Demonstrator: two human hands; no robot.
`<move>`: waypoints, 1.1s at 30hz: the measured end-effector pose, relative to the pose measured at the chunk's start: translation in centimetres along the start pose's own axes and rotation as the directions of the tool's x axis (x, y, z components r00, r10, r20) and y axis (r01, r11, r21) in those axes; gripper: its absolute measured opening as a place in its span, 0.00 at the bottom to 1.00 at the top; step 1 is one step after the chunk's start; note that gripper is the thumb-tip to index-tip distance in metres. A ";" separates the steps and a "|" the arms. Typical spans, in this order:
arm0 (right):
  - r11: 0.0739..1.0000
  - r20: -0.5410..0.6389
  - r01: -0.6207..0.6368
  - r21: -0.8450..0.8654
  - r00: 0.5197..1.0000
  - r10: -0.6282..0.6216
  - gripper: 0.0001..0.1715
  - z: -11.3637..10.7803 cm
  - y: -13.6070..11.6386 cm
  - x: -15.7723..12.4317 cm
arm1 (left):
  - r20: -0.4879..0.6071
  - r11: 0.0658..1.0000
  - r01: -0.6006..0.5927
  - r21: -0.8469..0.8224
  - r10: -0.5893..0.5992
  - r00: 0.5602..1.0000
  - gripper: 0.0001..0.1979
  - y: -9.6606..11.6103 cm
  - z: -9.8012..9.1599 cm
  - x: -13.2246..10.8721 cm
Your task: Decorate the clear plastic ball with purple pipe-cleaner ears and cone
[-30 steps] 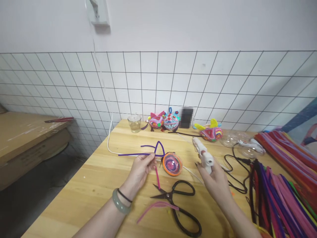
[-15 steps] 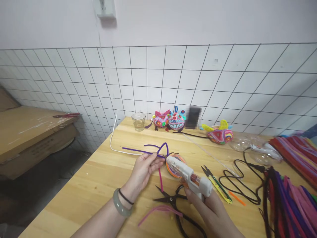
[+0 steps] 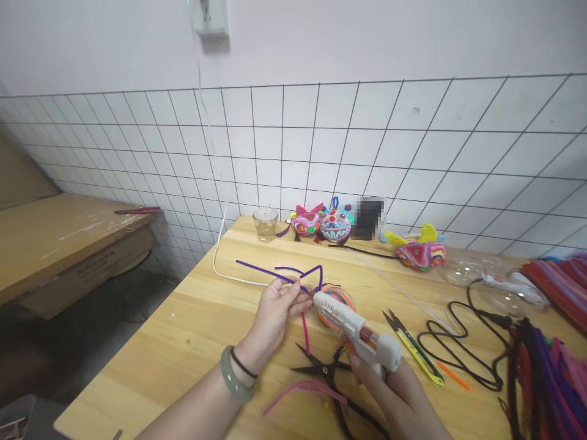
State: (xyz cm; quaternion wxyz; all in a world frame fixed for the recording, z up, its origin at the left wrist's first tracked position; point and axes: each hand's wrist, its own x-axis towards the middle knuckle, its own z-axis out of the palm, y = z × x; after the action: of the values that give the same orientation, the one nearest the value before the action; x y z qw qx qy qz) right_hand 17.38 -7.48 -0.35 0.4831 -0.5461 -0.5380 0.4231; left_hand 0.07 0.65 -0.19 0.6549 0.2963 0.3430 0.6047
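A purple pipe cleaner [image 3: 261,269] is pinched between the thumb and fingers of my left hand [image 3: 279,305], its long end pointing left. Beyond the fingertips it bends into an angular peak. My right hand [image 3: 389,391] grips a white hot glue gun [image 3: 353,327], its nozzle close to the pipe cleaner by my left fingertips; whether they touch I cannot tell. Behind the gun, partly covered by it, lies a round orange-and-multicoloured piece [image 3: 337,299]. Black scissors [image 3: 325,370] lie open below, near a pink pipe cleaner [image 3: 306,333] and paler pink strips [image 3: 305,388].
Yellow-green thread snips [image 3: 413,345] and a black cord [image 3: 458,318] lie to the right. Bundled pipe cleaners [image 3: 550,379] fill the right edge. Decorated fuzzy figures [image 3: 337,225], a glass cup [image 3: 266,225] and clear plastic balls [image 3: 458,269] stand along the back.
The whole view has shifted, so things sit slightly further right. The purple pipe cleaner's long left end has tilted up a little. Both hands keep their holds.
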 end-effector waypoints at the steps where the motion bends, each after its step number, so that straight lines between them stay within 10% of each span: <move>1: 1.000 0.022 0.005 -0.013 1.000 -0.005 0.24 -0.1 0.1 0.1 | 0.009 1.000 -0.011 0.008 0.011 1.000 0.12 0.0 0.0 0.0; 33: 0.984 0.121 0.155 -0.091 0.982 -0.144 0.17 -0.8 -0.5 0.3 | 0.074 0.863 -0.325 0.386 0.322 0.944 0.07 0.1 -0.4 0.3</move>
State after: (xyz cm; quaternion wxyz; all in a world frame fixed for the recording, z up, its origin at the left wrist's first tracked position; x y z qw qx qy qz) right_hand 18.09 -7.23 0.31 0.4541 -0.5026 -0.6247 0.3884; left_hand -0.30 0.98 -0.39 0.4725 0.4771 0.4005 0.6235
